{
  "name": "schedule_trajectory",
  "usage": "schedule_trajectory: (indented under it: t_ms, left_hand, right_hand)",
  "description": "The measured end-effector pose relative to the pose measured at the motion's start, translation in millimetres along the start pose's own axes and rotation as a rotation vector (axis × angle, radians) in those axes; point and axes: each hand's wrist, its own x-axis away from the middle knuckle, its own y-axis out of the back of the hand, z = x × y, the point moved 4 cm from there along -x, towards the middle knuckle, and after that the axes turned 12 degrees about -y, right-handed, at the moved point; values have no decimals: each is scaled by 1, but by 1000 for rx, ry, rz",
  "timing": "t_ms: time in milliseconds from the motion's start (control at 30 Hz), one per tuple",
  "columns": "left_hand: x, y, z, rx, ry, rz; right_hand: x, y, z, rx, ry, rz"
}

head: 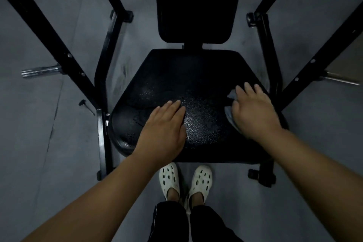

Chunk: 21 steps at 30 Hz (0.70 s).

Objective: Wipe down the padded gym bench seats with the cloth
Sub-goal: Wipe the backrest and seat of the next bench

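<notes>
Flat left hand (165,125) presses seat (196,72); right hand (255,112), cloth (229,116).

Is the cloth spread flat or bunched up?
Cannot tell: the right hand covers most of the cloth; only grey edges show beside it.

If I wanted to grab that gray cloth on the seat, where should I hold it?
Probably pinch the loose gray edge of the cloth that sticks out on the thumb side of the right hand, coming from the middle of the seat. The flat hand covers the rest, and it lies close to the seat's right edge.
</notes>
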Motion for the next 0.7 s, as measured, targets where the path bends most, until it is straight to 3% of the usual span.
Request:
schedule_trajectory:
  t_ms: [67,167,233,300,400,467,533,600,700]
  left_hand:
    - [-8,-3,-5,8,-20,-2]
    - [-20,-5,-11,38,-33,-5]
    - [-24,-4,-12,31,-56,-1]
    - [-26,-4,-10,22,-66,8]
    - [-31,-4,-5,20,-69,7]
    - [-36,-5,-2,26,-68,1]
    - [-39,-5,1,38,-66,-9]
    - [-41,-6,4,47,-69,-11]
    - [-39,-8,6,42,-76,-20]
  right_hand:
    - [-6,2,27,-40,-33,-1]
    - [51,-6,68,-103,243,-31]
    - [67,-4,51,-126,366,11]
    - [30,-8,12,-69,266,-59]
    - [-40,-1,-8,-135,-111,-12]
    - [-30,-3,29,-131,-35,-30]
    - [21,-3,58,-167,195,0]
    - [71,-1,42,-228,324,69]
    - [63,-1,-27,-237,171,34]
